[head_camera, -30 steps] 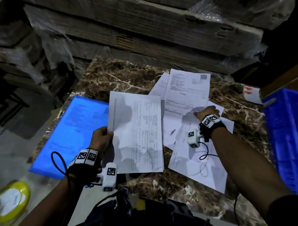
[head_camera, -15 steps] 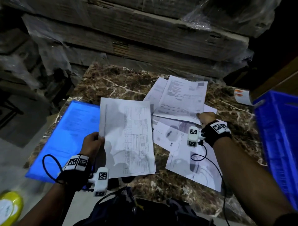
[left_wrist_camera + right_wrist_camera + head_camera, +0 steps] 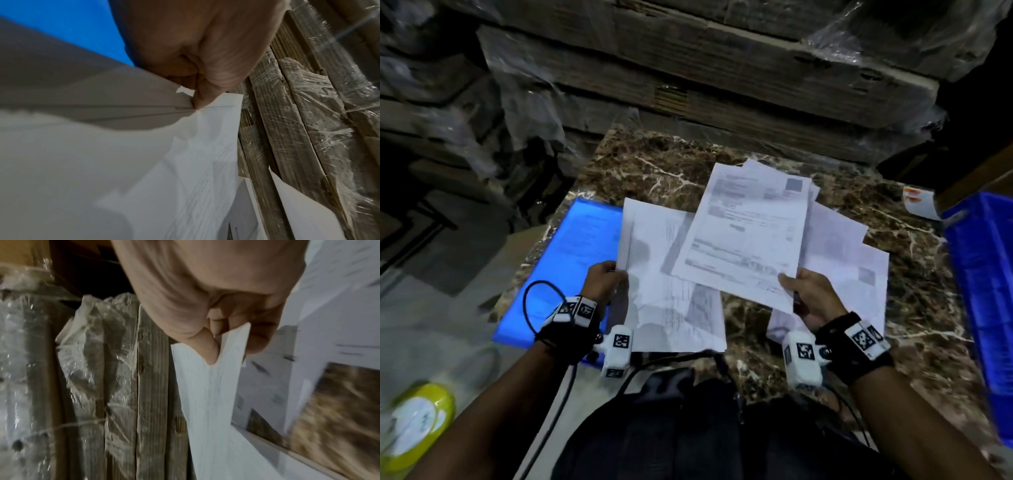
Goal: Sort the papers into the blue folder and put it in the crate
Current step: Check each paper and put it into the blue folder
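While the left hand (image 3: pixel 604 281) pinches the left edge of one sheet (image 3: pixel 671 281) and the right hand (image 3: pixel 812 297) pinches the near corner of a second sheet (image 3: pixel 746 233) above it, gathering is judged the step in hand: square the edges before adding more. Loose papers (image 3: pixel 849 260) lie toward the counter's (image 3: pixel 661 171) right side. The folder (image 3: pixel 571 260) lies flat on the left edge, its contents unclear. The crate (image 3: pixel 983 287) stands beyond the right edge, interior unseen.
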### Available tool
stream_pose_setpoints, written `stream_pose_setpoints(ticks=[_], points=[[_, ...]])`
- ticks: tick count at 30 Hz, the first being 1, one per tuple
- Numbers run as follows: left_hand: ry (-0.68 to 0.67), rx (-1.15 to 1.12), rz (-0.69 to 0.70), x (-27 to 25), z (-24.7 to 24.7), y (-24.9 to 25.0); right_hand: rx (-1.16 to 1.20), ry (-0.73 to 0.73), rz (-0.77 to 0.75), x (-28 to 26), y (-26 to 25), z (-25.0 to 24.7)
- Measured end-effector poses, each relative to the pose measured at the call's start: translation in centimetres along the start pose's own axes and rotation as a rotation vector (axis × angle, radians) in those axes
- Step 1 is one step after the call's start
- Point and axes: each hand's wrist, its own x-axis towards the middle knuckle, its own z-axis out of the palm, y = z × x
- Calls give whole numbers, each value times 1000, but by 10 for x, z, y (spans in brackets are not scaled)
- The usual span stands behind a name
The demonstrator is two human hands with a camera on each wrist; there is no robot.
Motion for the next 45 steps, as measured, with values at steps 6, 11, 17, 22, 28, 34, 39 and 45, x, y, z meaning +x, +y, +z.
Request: stream_pose_setpoints(ticks=[6,11,17,22,28,34,39,45], points=[[-48,-14,-19,1,-21,-7,-224,-89,8,-6,46,42],[-65,16,45,4,-29,-13,-174,-193,-3,-12,70,71],[-151,131,148,2,-39,-13,-231,-177,14,-18,73,100],[-152,253,198,6,-38,-11,-301,-201,-21,-19,68,118],[-108,298,225,16,-39,-17,-316,-235,-34,-30,62,134],[-155,138,276,15,-44,-15,-507,-18,-62,-26,69,133],[-295,-15,317,2,-46,6,-194,57,-152,-33,51,125],[-433,-147,320,-18,-40,37,142,-88,-160,-52,45,115]])
